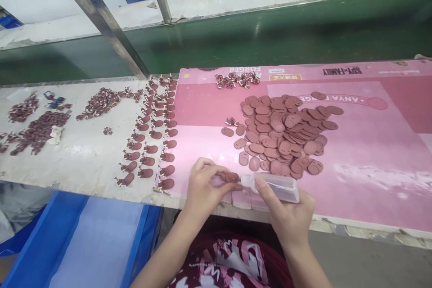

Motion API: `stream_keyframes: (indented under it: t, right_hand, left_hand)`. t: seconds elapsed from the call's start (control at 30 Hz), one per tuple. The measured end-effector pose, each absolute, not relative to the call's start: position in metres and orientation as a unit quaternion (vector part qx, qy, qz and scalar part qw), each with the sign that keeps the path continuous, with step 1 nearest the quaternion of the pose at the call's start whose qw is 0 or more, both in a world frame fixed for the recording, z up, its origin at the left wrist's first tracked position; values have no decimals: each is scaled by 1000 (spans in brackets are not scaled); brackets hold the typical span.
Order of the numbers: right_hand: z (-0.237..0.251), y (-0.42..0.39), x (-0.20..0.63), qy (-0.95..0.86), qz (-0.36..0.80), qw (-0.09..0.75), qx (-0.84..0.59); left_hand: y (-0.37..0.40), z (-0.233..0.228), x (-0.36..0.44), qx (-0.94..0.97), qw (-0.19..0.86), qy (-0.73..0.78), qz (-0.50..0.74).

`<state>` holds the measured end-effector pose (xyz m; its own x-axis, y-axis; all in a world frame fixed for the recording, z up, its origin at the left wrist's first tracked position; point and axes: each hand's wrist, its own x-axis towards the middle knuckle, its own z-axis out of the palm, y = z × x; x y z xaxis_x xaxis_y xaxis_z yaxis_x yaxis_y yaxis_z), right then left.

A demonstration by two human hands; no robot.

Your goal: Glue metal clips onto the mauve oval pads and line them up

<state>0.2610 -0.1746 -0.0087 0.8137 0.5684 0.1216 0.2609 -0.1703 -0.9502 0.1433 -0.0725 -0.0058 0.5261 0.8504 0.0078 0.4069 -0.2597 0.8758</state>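
Between the thumb and fingers of my left hand (204, 184) is a small brown oval disc (231, 177), held just above the table's front edge. My right hand (292, 216) grips a clear squeeze bottle (278, 187), tipped sideways so its nozzle points left at the disc. Whether the nozzle touches the disc I cannot tell. Beyond my hands lies a heap of brown oval discs (270, 141), some with small holes. A small dark figure piece (231, 121) rests left of the heap, and a cluster of similar pieces (238, 80) lies farther back.
Rows of brown discs with figure pieces attached (147, 148) stand left of the pink printed sheet (199, 139). More small parts (101, 103) are piled on the white table. A metal post (101, 18) slants up behind, and a blue bin (67, 234) sits below at left.
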Motion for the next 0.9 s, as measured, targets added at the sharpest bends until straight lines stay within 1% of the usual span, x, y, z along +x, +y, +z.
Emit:
stream_keyframes:
  t: [0.2,0.53,0.9]
  right_hand:
    - [-7,-174,260,-291,119,584,-749]
    - [-8,-173,260,-283,131,578,-754]
    - [-11,-181,262,-229,143,580,-769]
  left_hand:
    - [-73,-7,143,755,439,415,255]
    - [-73,-7,143,754,438,419,252]
    - [-73,-8,143,767,413,412,267]
